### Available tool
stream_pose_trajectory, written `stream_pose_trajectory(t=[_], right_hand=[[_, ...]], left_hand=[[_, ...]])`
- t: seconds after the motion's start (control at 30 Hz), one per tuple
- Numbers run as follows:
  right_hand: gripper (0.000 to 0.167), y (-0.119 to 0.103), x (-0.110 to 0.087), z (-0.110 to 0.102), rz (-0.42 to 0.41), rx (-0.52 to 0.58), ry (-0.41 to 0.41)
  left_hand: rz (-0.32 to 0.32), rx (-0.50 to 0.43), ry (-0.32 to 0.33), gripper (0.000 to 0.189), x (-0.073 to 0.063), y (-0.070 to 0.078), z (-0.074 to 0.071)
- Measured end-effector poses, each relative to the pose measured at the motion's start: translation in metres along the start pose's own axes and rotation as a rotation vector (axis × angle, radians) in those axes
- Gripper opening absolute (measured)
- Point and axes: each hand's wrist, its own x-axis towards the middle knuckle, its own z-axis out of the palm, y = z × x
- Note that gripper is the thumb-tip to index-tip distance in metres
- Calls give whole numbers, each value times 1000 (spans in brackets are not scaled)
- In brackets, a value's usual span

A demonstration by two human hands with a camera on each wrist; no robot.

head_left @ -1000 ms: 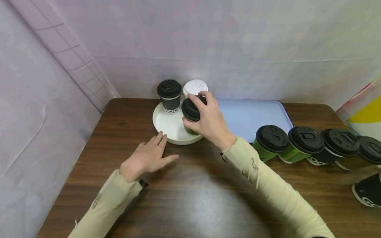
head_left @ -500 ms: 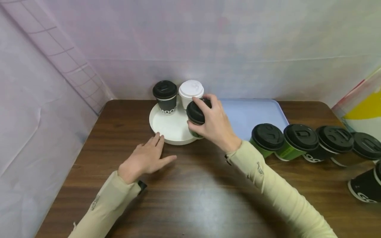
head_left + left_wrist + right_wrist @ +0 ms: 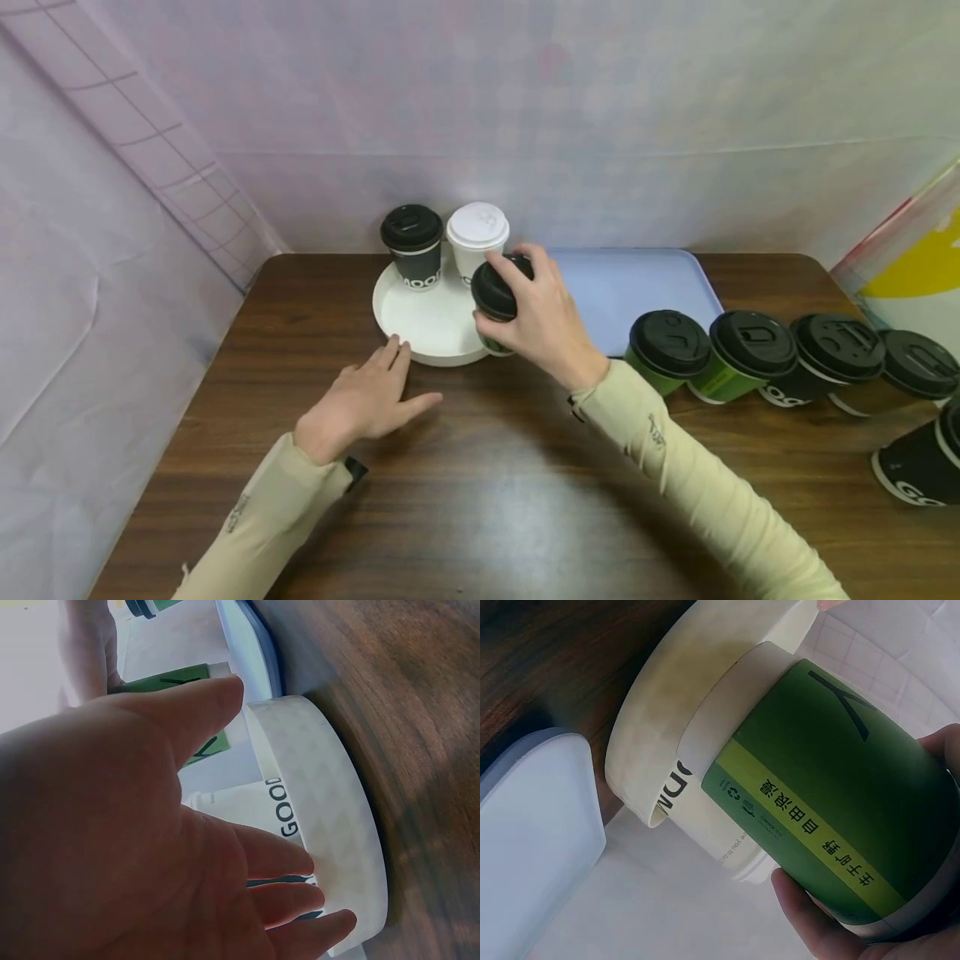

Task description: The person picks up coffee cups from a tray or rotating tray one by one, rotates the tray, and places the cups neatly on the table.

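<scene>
My right hand (image 3: 551,325) grips a green paper coffee cup (image 3: 817,802) by its black lid end, thumb on one side and fingers on the other. That cup is tilted at the right edge of a round white tray (image 3: 420,325); whether its base touches the tray I cannot tell. At the tray's back stand a black coffee cup (image 3: 412,246) and a white-lidded white coffee cup (image 3: 477,233). My left hand (image 3: 363,404) is spread out at the tray's near left side, its fingertips (image 3: 341,922) touching the rim.
Right of the round tray lies a light blue rectangular tray (image 3: 630,287). Several lidded cups, such as a green one (image 3: 667,350) and a black one (image 3: 918,462), line the table's right side. A cloth-covered wall (image 3: 480,108) rises behind the table.
My right hand has shifted the green coffee cup rightward and slightly nearer, away from the white cup. My left hand stays at the tray rim.
</scene>
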Motion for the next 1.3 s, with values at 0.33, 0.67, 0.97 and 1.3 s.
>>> stream_pose_trajectory(t=[0.33, 0.67, 0.97, 1.3], right_hand=[[73, 0, -4, -1, 18, 5, -11], [73, 1, -7, -2, 30, -1, -15], [73, 3, -10, -3, 18, -2, -2], [72, 4, -11, -7, 22, -9, 1]], left_hand=[[8, 4, 4, 93, -1, -1, 0], [9, 8, 1, 92, -2, 0, 0], [13, 7, 9, 92, -2, 0, 0], [13, -1, 12, 93, -1, 0, 0]])
